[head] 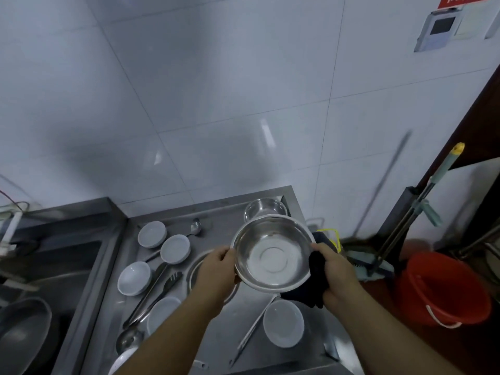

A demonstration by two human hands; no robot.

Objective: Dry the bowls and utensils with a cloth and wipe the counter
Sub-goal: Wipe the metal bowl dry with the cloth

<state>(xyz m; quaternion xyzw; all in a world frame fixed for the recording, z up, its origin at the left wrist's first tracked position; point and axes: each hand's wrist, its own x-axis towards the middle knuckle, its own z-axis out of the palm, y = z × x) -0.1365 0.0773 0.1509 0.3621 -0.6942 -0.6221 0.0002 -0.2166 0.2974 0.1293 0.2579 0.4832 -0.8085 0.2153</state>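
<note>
While it is held above the steel counter (221, 345), a large steel bowl (272, 254) tilts its open side toward the camera. The left hand (216, 269) pinches its left rim with curled fingers. The right hand (336, 274) grips a dark cloth (315, 266) against the right rim, apparently bunched. White bowls (283, 323), tongs (154, 296) and spoons lie below. A red bucket (441, 288) stands right.

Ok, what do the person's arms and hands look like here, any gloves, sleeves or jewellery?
Both hands are bare: no gloves on the left hand or the right hand. Both forearms are uncovered as far as the bottom edge of the head view, so no sleeve shows. No watch, bracelet or ring is visible on either wrist or on the fingers that show; the picture is slightly soft, so a thin ring could be missed.
</note>
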